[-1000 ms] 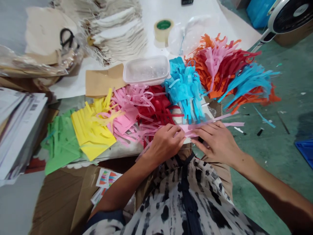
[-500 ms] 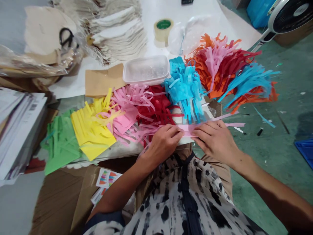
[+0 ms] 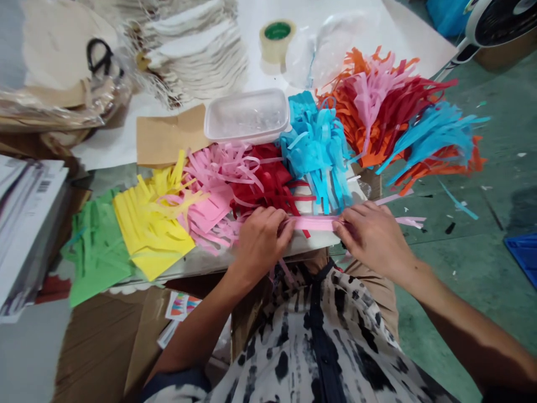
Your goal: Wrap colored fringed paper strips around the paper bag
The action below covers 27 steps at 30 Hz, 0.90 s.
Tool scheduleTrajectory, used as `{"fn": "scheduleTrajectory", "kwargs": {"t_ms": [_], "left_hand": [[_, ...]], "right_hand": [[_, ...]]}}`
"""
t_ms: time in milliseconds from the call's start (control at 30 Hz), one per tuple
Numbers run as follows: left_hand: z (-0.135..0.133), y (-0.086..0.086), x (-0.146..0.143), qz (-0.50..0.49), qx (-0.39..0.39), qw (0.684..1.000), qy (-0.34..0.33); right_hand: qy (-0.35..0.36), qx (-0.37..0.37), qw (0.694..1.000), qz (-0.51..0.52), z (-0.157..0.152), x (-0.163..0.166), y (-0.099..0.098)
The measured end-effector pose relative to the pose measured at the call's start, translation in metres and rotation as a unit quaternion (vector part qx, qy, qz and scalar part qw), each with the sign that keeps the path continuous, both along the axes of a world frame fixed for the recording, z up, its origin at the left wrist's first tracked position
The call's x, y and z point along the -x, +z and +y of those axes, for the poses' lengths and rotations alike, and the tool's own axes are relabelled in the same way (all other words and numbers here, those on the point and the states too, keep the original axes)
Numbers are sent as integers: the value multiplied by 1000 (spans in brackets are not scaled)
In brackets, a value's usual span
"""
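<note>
A strip of pink tissue paper [image 3: 314, 223] stretches between my two hands at the table's front edge. My left hand [image 3: 264, 235] is closed on its left end, and my right hand [image 3: 371, 232] pinches the right part. Cut pink strands stick out past my right hand over the floor. Just beyond my hands lie fringed bundles of red paper [image 3: 266, 182] and blue paper [image 3: 316, 148]. Left of them are fringed pink paper [image 3: 212, 204], yellow paper [image 3: 155, 224] and green paper [image 3: 98, 246].
A clear plastic tub [image 3: 247, 118] stands behind the bundles, beside brown card [image 3: 170, 137]. Orange fringed paper [image 3: 346, 120] hangs off the right edge. Farther back are a tape roll [image 3: 277, 45], stacked cream cloth [image 3: 201, 50] and scissors [image 3: 99, 56]. A fan [image 3: 503, 22] stands at right.
My hands have moved apart, the left one leftward, and more of the pink strip shows between them. It now looks narrower and straighter. The camera view has shifted slightly.
</note>
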<state>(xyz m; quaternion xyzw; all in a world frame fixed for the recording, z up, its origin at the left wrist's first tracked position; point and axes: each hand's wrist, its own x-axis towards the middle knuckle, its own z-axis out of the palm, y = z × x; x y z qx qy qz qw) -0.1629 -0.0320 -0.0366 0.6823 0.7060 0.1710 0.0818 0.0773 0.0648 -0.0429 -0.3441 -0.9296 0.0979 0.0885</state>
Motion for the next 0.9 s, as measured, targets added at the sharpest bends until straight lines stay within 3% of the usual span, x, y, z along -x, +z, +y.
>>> {"fn": "scheduleTrajectory", "kwargs": {"t_ms": [333, 433, 500, 600, 767, 900], "left_hand": [[3, -11, -6, 85, -45, 995, 2], [3, -14, -9, 110, -64, 992, 2], [3, -14, -12, 126, -77, 989, 3], [1, -11, -14, 148, -93, 985, 8], [-14, -1, 6, 180, -94, 977, 62], [-30, 18, 30, 197, -109, 963, 145]], "right_hand": [[-33, -74, 996, -48, -4, 10, 2], [-49, -132, 990, 8, -15, 7, 1], [3, -146, 987, 60, -23, 4, -1], [72, -109, 988, 80, -30, 2, -4], [62, -60, 994, 68, -22, -1, -11], [76, -59, 994, 57, -16, -3, -10]]}}
